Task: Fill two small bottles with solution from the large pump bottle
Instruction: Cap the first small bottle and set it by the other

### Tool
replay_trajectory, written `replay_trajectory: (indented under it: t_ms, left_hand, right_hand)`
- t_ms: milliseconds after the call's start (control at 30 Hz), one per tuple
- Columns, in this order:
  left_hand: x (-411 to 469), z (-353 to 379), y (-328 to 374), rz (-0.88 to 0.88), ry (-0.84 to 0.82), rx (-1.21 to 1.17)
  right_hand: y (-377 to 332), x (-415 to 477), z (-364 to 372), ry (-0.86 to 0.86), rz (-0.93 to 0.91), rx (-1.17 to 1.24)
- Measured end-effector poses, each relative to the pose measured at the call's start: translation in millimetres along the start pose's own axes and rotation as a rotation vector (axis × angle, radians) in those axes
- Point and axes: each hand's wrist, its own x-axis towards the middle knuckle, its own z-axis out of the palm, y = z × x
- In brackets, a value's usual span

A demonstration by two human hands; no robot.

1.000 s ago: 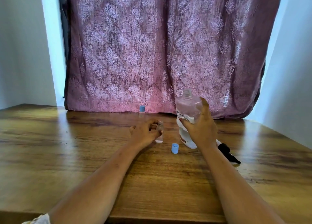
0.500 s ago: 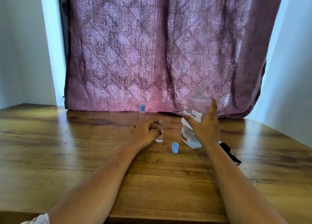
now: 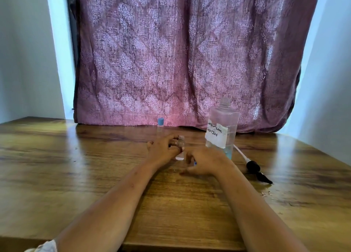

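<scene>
A small clear open bottle (image 3: 180, 148) stands on the wooden table (image 3: 95, 175), and my left hand (image 3: 163, 151) grips it from the left. My right hand (image 3: 206, 162) lies just right of it, fingers curled down over the blue cap (image 3: 195, 163), of which only a sliver shows. The large clear bottle (image 3: 222, 130), labelled as lens solution and with its neck open, stands upright behind my right hand. Farther back, near the curtain, a second small bottle (image 3: 160, 127) stands with a blue cap on.
The removed black pump head (image 3: 253, 167) with its white tube lies on the table right of the large bottle, with small wet drops near it. A mauve patterned curtain (image 3: 180, 57) hangs behind the table's far edge. White walls flank both sides.
My right hand set the tilted large bottle upright on the table, let go of it and dropped down-left onto the blue cap. My left hand stayed on the small bottle.
</scene>
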Motion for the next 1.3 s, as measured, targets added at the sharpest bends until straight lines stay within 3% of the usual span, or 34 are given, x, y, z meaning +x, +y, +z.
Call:
replay_trajectory:
  t_ms: [100,200,367,600,700,1133,1300]
  left_hand:
    - [2.1,2.6,-2.9,-0.01,-0.024,-0.075]
    - [4.6,6.2,-6.6,-0.024,-0.049,-0.097]
    - [4.9,6.5,-3.5,-0.032,-0.051,-0.089]
    - [3.9,3.7,0.4,-0.021,-0.075,-0.124]
    - [3.0,2.7,1.1,-0.013,-0.083,-0.139]
    - [1.8,2.1,7.4,-0.042,-0.081,-0.115]
    - [1.6,2.5,6.5,-0.052,-0.072,-0.142]
  right_hand:
    - [7.8,1.5,3.1,-0.098,0.014,0.134]
    - [11.5,5.2,5.5,-0.066,-0.042,0.203]
    - [17.8,14.0,7.3,0.246,-0.048,0.261]
    - [21.1,24.2,8.2,0.702,0.022,0.711]
    - [16.5,28.5,10.4,0.791,0.035,0.96]
    - [14.3,40.4,25.1,0.566,-0.024,1.022]
    - [13.3,40.1,24.1,0.596,-0.004,1.006]
